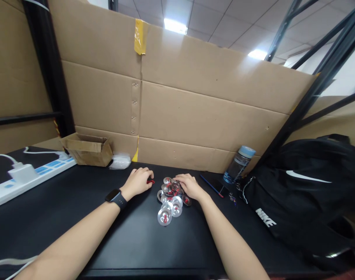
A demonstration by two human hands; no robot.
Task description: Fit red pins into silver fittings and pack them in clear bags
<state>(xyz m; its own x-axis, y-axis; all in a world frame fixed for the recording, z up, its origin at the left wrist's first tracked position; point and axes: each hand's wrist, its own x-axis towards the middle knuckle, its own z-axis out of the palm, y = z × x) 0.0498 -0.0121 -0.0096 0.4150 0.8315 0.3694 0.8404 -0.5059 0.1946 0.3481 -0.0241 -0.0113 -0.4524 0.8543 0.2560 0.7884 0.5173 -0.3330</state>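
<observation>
A heap of small metal finger cymbals [175, 189], several with red cord loops at their centres, lies on the black table in front of me. The shiny ones nearest me, such as the front cymbal [165, 217], lie flat with their loops up. My right hand [189, 186] rests against the heap's far right side, fingers reaching over the cymbals without a visible grip. Left of the heap, my left hand [139, 181] is low over the table with its fingers curled. A short red cord [151, 181] pokes out at its thumb and fingertips; whatever lies beneath the palm is hidden.
At the back left are an open cardboard box [88, 151] and a clear plastic packet [120, 161], near a white power strip [34, 181]. To the right stand a bottle [238, 165], a pen [210, 184], keys [232, 198] and a black backpack [299, 198]. Cardboard walls the back.
</observation>
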